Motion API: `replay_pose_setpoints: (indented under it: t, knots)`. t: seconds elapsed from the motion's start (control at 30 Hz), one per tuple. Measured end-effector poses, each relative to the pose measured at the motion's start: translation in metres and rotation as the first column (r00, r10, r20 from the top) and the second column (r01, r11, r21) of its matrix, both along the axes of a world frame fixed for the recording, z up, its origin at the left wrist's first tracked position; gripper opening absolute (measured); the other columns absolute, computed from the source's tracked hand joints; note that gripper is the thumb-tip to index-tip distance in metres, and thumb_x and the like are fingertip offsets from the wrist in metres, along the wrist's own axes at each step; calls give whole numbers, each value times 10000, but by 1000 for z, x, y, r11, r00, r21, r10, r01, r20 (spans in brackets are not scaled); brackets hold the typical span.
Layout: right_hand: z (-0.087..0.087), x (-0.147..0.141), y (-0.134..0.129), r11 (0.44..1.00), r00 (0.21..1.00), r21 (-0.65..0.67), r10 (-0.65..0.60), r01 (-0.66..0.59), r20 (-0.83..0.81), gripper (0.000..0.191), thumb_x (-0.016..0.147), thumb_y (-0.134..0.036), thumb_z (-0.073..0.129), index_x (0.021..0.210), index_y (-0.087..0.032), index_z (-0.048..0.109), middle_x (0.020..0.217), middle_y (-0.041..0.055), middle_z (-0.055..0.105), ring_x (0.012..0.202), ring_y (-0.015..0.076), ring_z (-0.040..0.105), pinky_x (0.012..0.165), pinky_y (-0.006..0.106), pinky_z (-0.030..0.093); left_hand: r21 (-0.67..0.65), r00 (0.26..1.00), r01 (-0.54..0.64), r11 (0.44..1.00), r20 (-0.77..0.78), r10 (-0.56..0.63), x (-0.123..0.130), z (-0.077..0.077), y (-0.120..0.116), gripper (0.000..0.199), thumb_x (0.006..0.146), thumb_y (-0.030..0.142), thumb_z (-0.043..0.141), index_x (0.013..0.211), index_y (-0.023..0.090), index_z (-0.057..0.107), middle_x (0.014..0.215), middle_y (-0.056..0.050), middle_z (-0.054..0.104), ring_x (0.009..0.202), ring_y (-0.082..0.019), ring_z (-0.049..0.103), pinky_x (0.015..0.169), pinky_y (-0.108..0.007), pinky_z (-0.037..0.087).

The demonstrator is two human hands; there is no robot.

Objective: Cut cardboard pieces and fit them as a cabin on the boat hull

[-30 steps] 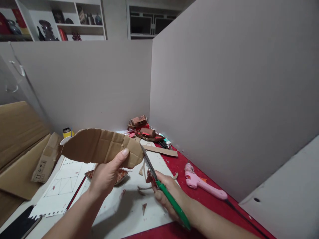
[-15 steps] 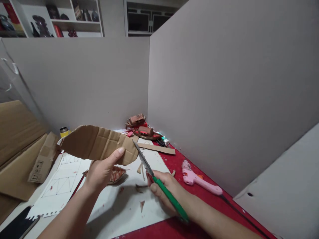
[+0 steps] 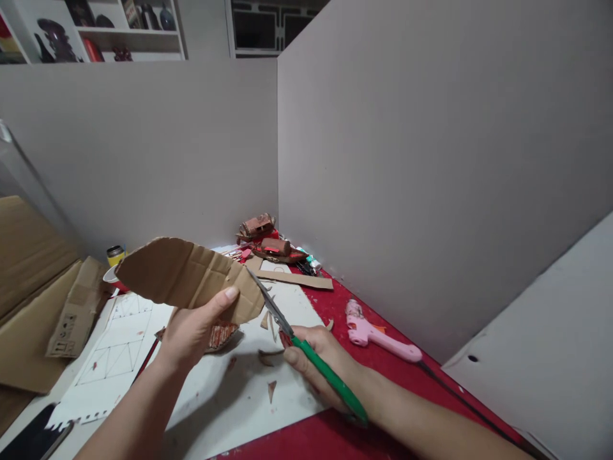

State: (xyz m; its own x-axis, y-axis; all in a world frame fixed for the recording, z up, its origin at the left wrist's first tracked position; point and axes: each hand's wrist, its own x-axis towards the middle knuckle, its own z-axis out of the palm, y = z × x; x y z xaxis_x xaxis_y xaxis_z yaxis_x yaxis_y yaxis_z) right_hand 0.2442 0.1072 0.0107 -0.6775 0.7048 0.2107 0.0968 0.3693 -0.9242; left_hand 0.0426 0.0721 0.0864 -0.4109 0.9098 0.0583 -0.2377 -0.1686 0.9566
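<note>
My left hand grips a long, rounded piece of cardboard near its right end, thumb on top. The piece is raised above the table and has creases across it. Around the green handles of a pair of scissors my right hand is closed. The blades point up and left and meet the right edge of the cardboard. Partly hidden behind my left hand, a small brown boat hull lies on a white sheet. Cardboard scraps are scattered there too.
A pink glue gun with a dark cord lies on the red tabletop at right. Two model boats and a cardboard strip sit toward the back corner. At left are cardboard boxes, a drawing and a yellow cup.
The view has shifted slightly, so the surroundings sit a little further left. The scissor blades now lie a bit further along the cardboard's right edge. Both hands keep their holds.
</note>
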Motion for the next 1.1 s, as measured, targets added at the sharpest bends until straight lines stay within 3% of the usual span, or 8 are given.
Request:
replay_pose_setpoints:
  t: [0.17,0.33,0.47,0.67,0.8,0.87,1.0,1.1]
  knots:
    - [-4,-4,3,996,1000,91,9,-8,-11,643,836,-783,474,805,-155,608,654,9,555,613,149,507,561,243,436,83,997,-75,994,32,72,2,-4,1,489,652,321,860,1091,161,713,1160,-106,745,1134,-317,672,941,-438,581]
    - [-5,-4,8,977,998,211,-48,37,50,636,855,-781,435,849,-167,598,703,27,590,658,167,530,641,265,470,-19,993,-115,993,1,115,9,-18,3,458,617,345,874,995,124,741,1101,-141,762,1097,-335,686,912,-435,588]
    - [-7,-3,8,987,997,146,-71,67,22,626,841,-781,464,810,-170,598,673,27,585,677,182,549,649,271,480,-18,993,-121,992,6,121,10,-26,5,461,606,325,877,1000,127,743,1106,-140,761,1087,-319,692,894,-399,594]
    - [-14,-7,1,999,994,-36,14,-18,-108,574,875,-720,491,853,-155,589,749,36,592,688,170,549,601,262,459,-52,993,-121,991,7,122,11,-27,2,485,614,329,880,1038,142,738,1098,-131,763,1106,-316,684,925,-411,584]
    - [-12,-8,3,995,987,11,-101,103,-124,573,855,-747,479,736,-187,508,658,-2,480,619,141,451,536,250,392,-19,992,-9,1000,127,12,19,-20,1,467,655,313,864,1068,148,723,1114,-117,760,1107,-306,686,920,-410,593]
    - [-7,-6,10,973,977,91,-206,211,-63,540,848,-717,515,680,-208,450,613,-28,428,578,126,405,521,245,357,30,984,-15,999,180,9,18,-13,2,430,666,270,854,1059,153,721,1075,-99,770,1106,-301,688,911,-408,601]
    - [6,2,27,856,865,351,-463,379,196,472,837,-634,571,655,-217,446,585,-22,475,565,142,446,550,262,350,77,978,-104,992,189,88,3,3,4,310,622,181,854,903,122,738,853,-69,785,1034,-306,718,916,-417,607]
    - [12,6,39,798,664,517,-570,309,483,330,883,-514,555,820,-194,604,737,56,668,668,205,593,595,283,373,200,969,-223,954,148,195,-12,15,3,233,599,139,857,793,134,728,762,-29,774,1005,-274,728,958,-401,590]
